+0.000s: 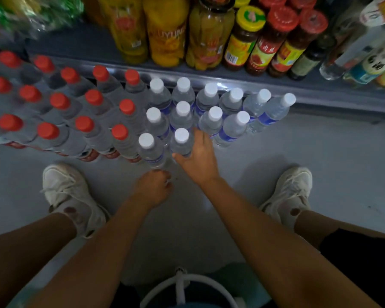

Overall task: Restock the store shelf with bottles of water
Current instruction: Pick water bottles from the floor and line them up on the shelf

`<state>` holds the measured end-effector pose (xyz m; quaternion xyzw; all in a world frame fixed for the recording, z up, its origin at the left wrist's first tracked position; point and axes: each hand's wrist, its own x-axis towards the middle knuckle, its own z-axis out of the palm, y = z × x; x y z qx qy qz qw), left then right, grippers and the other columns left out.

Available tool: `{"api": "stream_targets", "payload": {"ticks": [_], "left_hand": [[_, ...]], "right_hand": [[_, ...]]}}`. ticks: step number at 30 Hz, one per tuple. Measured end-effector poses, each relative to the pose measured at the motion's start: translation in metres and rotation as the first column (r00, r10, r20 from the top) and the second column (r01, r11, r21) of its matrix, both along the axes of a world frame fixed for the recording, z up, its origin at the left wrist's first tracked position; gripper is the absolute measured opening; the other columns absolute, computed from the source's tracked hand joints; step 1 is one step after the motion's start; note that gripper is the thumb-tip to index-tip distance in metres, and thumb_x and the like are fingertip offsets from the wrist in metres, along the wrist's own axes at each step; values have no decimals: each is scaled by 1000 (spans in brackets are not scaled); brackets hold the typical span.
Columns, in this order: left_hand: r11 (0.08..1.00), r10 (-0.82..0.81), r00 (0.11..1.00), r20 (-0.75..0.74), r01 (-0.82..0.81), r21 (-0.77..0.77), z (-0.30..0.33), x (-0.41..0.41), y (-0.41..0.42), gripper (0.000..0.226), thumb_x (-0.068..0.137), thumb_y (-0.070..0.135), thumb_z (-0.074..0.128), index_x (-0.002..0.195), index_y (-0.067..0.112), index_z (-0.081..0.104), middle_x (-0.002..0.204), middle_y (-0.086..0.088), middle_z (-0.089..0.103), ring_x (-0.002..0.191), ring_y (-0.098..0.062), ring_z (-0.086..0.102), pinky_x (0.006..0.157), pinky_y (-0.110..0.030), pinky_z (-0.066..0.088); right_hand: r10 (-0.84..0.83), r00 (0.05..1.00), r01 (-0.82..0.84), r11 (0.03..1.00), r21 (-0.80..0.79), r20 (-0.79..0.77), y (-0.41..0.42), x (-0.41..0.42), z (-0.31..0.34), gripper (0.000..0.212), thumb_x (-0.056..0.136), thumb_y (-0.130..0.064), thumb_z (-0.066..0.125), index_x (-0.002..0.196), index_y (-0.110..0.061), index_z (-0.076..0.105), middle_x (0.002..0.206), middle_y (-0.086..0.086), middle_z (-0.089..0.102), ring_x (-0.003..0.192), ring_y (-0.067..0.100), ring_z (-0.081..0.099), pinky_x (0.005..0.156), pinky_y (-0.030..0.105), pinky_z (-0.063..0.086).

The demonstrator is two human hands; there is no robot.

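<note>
Right hand (197, 156) reaching forward, grip clamped round white-capped bottle (182, 141) — left hand (155, 185) curled at neighbouring bottle (150, 152) base, grip unclear.

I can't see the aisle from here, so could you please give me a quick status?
Left hand grips front-left white-capped bottle at base. Right hand holds its neighbour. Red-capped bottles crowd left.

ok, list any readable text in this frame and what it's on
"UYUN", partly cut off: on the orange drink bottle on the shelf.
Jar labels with barcode: print too blurred to read.
Blue labels on the white-capped water bottles: too small to read.
Red-capped bottles: labels unreadable.
</note>
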<state>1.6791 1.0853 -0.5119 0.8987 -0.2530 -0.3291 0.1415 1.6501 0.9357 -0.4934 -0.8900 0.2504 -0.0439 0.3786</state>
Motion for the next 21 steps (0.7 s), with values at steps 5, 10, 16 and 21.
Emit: {"api": "stream_targets", "payload": {"ticks": [5, 10, 16, 21], "left_hand": [[1000, 7, 1000, 0, -7, 4, -1, 3, 0, 21, 85, 26, 53, 94, 12, 65, 108, -11, 65, 102, -34, 61, 83, -40, 51], [1000, -10, 998, 59, 10, 4, 7, 4, 1, 35, 89, 28, 54, 120, 15, 63, 125, -9, 61, 114, -29, 57, 94, -38, 48], [997, -63, 983, 174, 70, -32, 39, 0, 2, 22, 87, 26, 53, 97, 12, 66, 101, -11, 67, 96, -31, 63, 77, -35, 50], [988, -123, 934, 335, 145, -43, 84, -6, -6, 16, 86, 27, 52, 88, 14, 61, 97, -8, 65, 92, -29, 63, 70, -33, 48]], "right_hand": [[-4, 1000, 4, 1000, -17, -26, 6, 11, -7, 73, 69, -37, 82, 128, -7, 49, 125, 11, 52, 120, 28, 46, 92, 38, 44], [-6, 1000, 6, 1000, -15, -21, -1, 5, 0, 68, 70, -33, 82, 125, -7, 52, 122, 12, 57, 115, 29, 53, 89, 41, 48], [24, 999, -25, 999, -44, -42, -11, -21, 30, 63, 68, -38, 80, 118, -10, 54, 113, 9, 64, 105, 28, 60, 82, 38, 51], [49, 999, -49, 995, -87, -5, -22, -42, 80, 62, 66, -41, 77, 115, -15, 51, 103, 6, 68, 97, 28, 64, 75, 39, 54]]}}
